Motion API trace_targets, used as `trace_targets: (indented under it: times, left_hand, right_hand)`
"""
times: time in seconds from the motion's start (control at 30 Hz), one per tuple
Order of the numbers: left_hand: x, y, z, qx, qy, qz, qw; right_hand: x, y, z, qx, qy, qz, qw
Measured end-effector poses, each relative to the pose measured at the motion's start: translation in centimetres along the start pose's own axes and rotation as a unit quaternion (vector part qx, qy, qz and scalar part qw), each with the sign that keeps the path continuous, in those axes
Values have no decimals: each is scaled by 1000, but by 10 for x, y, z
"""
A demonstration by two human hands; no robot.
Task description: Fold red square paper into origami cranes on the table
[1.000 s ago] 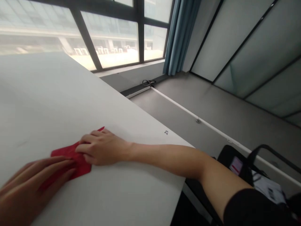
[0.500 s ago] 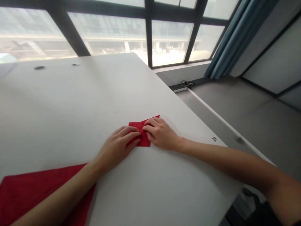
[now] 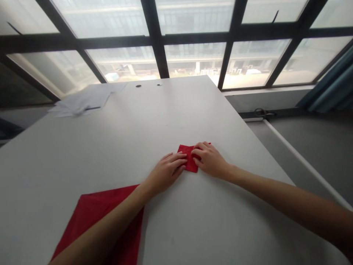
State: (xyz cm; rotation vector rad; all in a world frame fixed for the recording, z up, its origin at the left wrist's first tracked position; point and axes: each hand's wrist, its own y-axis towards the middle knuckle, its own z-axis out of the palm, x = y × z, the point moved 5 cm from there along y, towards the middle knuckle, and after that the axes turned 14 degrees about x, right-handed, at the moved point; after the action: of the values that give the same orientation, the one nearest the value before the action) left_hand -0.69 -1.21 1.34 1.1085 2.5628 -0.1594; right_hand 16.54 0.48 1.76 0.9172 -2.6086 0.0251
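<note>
A small red folded piece [image 3: 189,159], thin like paper or cloth, lies on the white table [image 3: 176,221] under both hands. I cannot tell which material it is. My left hand [image 3: 167,171] rests on its left side, fingers stretched out and laid over the edge. On the right side, my right hand [image 3: 209,159] has its fingers curled and its thumb close to them, gripping the piece and covering much of it. A corner peeks out beyond the right fingers. Below my left forearm lies a larger red sheet [image 3: 96,209], partly hidden by the arm.
Loose white papers [image 3: 85,97] with a dark pen-like item lie at the table's far left. Two dark round spots, one being a hole [image 3: 138,86], mark the far edge. Beyond stand windows, a blue curtain [image 3: 331,88] and a cable [image 3: 261,112] on the floor at right.
The view has swung left, bringing the papers into sight. My left fingers now lie flatter on the small red piece, and my right hand covers more of its right side.
</note>
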Motion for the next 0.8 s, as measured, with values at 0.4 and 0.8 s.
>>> trace_targets:
  times: [0.4, 0.8]
  left_hand:
    - [5, -4, 10, 65, 49, -5, 997]
    - [-2, -7, 6, 68, 55, -10, 996]
  right_hand:
    - [-2, -7, 10, -25, 25, 11, 999]
    - [5, -5, 13, -43, -18, 3, 999]
